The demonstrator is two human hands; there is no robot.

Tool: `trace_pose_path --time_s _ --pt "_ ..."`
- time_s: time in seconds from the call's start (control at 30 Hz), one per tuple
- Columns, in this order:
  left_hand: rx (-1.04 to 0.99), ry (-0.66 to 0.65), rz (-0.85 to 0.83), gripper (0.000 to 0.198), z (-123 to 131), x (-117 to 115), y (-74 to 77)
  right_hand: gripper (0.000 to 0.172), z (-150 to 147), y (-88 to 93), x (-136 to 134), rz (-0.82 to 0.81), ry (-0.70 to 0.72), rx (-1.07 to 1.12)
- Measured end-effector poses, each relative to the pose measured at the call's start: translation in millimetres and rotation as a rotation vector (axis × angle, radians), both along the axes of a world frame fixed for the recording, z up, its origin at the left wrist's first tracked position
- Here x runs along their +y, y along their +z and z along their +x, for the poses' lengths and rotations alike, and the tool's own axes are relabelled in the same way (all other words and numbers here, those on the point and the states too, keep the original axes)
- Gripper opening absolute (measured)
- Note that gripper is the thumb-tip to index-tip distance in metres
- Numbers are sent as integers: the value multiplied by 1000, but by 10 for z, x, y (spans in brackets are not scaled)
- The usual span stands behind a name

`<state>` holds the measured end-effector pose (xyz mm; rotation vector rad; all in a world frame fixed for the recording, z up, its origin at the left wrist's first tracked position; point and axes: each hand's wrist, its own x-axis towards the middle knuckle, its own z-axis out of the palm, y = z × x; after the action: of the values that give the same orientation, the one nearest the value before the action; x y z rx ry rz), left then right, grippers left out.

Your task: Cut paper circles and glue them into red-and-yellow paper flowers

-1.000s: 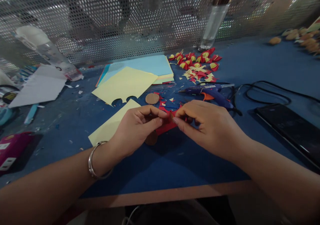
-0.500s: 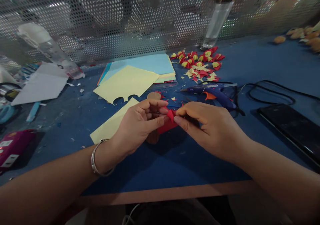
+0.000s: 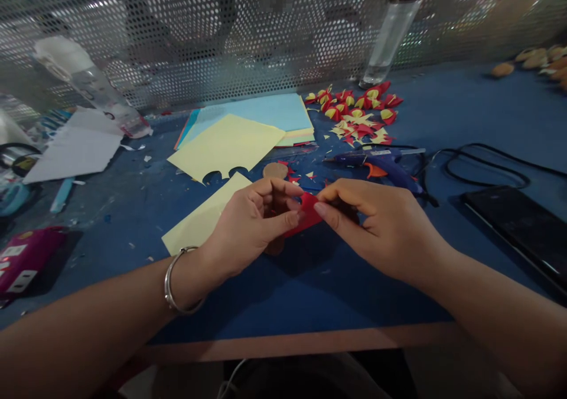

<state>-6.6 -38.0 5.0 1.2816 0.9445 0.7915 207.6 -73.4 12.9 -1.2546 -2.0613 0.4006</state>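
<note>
A blue tabletop [image 3: 354,298] spreads beneath the stack of coloured paper [image 3: 274,109], and a perforated metal screen [image 3: 199,44] stands behind that stack. A scalloped yellow sheet [image 3: 230,145] overlaps the stack's front. The left hand [image 3: 252,221] is in front of the stack, the right hand [image 3: 381,221] in front and to its right. Farther right of it lies a smartphone [image 3: 522,233]; nearer, also right, a glue gun [image 3: 390,162]. Just right of the stack cluster red-and-yellow paper shapes [image 3: 354,100]. In front of the stack, a small red paper piece [image 3: 310,205] is pinched between the thumbs and fingertips of both hands.
</note>
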Motion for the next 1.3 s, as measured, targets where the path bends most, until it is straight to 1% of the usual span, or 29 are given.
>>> trace_pose_path --time_s 0.1,0.17,0.23,0.37,0.43,0.6,0.63,0.7,0.77,0.87,1.0,1.07,1.17,1.23,1.3 --pt "48 93 229 24 -31 -13 17 18 28 -32 6 0 -35 0" --pt "83 161 379 20 -47 -44 55 19 44 -71 12 13 -18 -4" --pt "123 189 444 17 -54 -91 108 20 50 -104 10 1 17 -20" --pt "209 225 537 17 -63 -128 171 24 49 -100 -27 -127 85 -94" --pt "201 227 526 20 -76 -79 152 27 50 -76 -48 -177 106 -112" --pt "140 207 342 34 -110 71 58 34 70 -72 -60 -279 97 -184" --pt "158 186 337 35 -115 75 49 34 76 -83 -58 -279 92 -202" --pt "236 123 383 33 -125 55 49 33 90 -108 -51 -260 96 -237" --pt "340 55 475 32 -139 20 65 32 102 -133 -48 -229 100 -272" --pt "436 1 610 29 -168 -2 96 30 115 -168 -56 -164 93 -308" --pt "488 -73 758 32 -204 17 116 30 132 -174 -81 -60 92 -329" --pt "496 -176 838 33 -209 0 117 31 144 -147 -93 -13 95 -314" --pt "477 -360 976 30 -194 -72 110 32 175 -91 -110 44 40 -259" --pt "500 -400 1056 27 -174 -125 95 31 207 -63 -120 55 -6 -241" --pt "547 -390 1106 23 -154 -163 69 28 238 -51 -126 52 -23 -247"
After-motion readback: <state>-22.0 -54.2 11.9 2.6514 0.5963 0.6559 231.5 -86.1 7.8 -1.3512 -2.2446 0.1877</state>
